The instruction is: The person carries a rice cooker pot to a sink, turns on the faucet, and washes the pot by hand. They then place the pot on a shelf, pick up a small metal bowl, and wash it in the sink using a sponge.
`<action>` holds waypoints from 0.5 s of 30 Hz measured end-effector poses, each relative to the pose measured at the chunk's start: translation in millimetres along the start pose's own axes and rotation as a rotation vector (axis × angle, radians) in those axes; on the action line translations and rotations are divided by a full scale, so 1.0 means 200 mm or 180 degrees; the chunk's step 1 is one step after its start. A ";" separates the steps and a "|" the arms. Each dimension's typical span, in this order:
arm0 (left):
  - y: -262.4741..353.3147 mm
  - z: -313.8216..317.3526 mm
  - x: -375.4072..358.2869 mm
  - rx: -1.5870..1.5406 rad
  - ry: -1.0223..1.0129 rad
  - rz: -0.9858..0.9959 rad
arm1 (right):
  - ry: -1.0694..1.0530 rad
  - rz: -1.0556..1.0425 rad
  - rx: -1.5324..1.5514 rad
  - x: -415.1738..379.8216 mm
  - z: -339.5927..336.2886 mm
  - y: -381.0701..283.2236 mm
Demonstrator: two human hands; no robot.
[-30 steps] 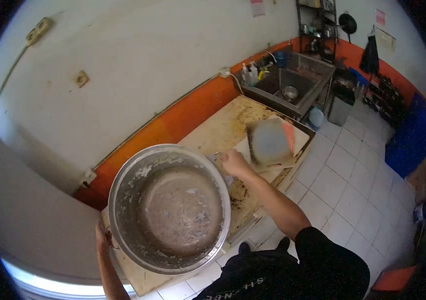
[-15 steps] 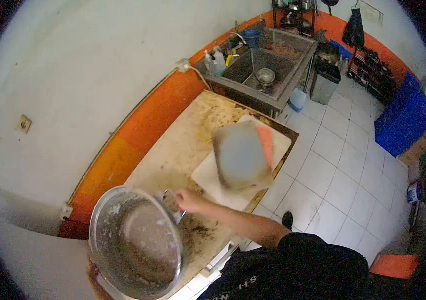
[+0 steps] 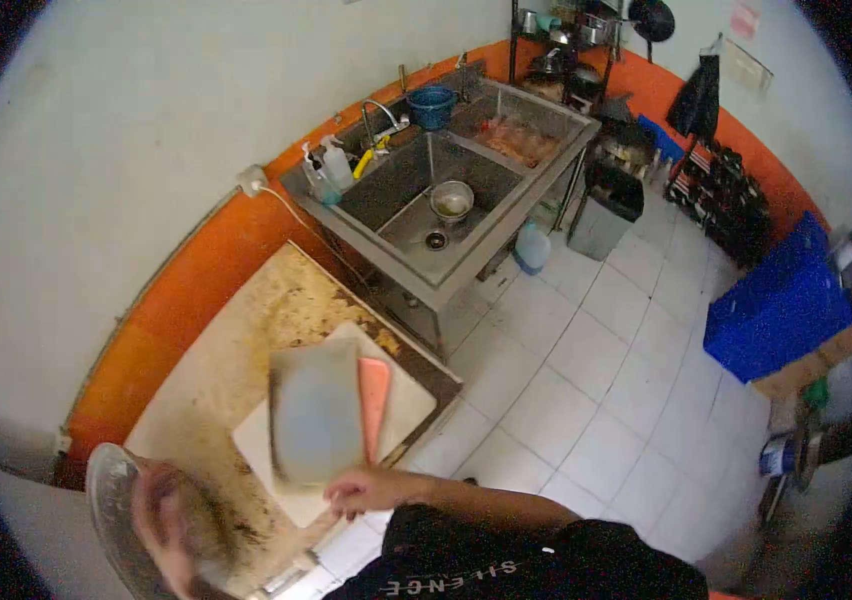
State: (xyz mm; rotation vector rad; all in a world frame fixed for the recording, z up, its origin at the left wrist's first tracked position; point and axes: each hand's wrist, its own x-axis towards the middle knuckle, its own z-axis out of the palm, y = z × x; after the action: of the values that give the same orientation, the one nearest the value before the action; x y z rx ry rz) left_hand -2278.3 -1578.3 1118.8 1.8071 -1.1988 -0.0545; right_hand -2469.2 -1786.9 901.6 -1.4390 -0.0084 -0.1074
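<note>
At the lower left, a large metal basin (image 3: 111,500) is partly in view, steeply tilted at the table's end. My left hand (image 3: 161,520) is at the basin's near side, smeared by motion, so its fingers and any grip cannot be made out. My right hand (image 3: 371,491) hovers by the near edge of the boards, fingers bent and apart, with nothing visible in it. Beside it lie a grey-blue board (image 3: 316,410), an orange board (image 3: 374,400) and a cream cutting board (image 3: 406,385), stacked on the worn table (image 3: 196,390).
A steel sink (image 3: 401,215) beyond the table holds a metal bowl (image 3: 451,201). Soap bottles (image 3: 334,163) and a blue basket (image 3: 432,106) stand along its back. On the tiled floor are a grey bin (image 3: 604,215), a blue-white jug (image 3: 532,248) and a blue crate (image 3: 781,300).
My right hand has left the basin's rim and moved beside the boards. The basin has shifted left, partly out of view. The camera has turned toward the sink.
</note>
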 end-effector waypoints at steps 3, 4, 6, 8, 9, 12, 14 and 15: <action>0.23 0.73 0.15 -0.1022 -0.2276 -0.0571 | 0.0880 0.0188 0.0713 -0.29 -0.54 -0.12; 0.21 0.96 0.21 -0.1081 -0.3016 -0.0718 | 0.1385 0.0438 0.0910 -0.43 -0.74 -0.18; 0.28 1.40 0.26 -0.1113 -0.3381 -0.0166 | 0.2530 -0.0151 0.0572 -0.70 -1.16 0.04; 0.44 1.76 0.39 -0.0874 -0.3643 -0.0007 | 0.4059 -0.0179 0.0465 -1.08 -1.59 0.36; 0.48 1.93 0.46 -0.0829 -0.3694 0.0104 | 0.4647 -0.0149 0.1978 -1.29 -1.70 0.32; 0.52 2.36 0.74 -0.0534 -0.3820 0.0245 | 0.5620 -0.0110 0.1415 -2.11 -2.07 0.79; 0.54 2.54 1.01 -0.0193 -0.3796 0.0004 | 0.6105 -0.0365 0.1811 -2.46 -2.14 0.77; 0.57 2.63 1.15 -0.0050 -0.3713 -0.0115 | 0.6471 -0.0712 0.2343 -2.48 -2.11 0.47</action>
State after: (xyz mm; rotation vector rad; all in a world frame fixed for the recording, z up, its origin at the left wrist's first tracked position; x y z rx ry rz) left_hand -2495.9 -2110.2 1001.6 1.7683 -1.8997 -1.2689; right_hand -2979.8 -2158.4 717.9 -0.0958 1.2924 -1.5070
